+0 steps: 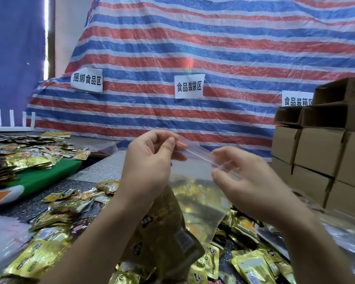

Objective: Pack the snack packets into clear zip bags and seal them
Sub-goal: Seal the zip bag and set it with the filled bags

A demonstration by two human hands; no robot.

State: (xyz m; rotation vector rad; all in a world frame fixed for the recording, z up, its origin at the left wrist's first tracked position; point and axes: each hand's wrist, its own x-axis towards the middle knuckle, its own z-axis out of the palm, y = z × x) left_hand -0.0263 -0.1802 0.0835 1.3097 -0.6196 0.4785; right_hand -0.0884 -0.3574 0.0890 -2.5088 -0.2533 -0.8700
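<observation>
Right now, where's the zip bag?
Head view, centre: the zip bag hangs above the loose packets, its zip strip pinched between the left hand and right hand.

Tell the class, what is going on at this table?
A person is holding up a clear plastic zip bag with gold foil snack packets inside. The left hand and right hand each pinch its red zip strip at the top. More gold packets lie loose on the table, with brown cardboard boxes stacked at the right.
</observation>
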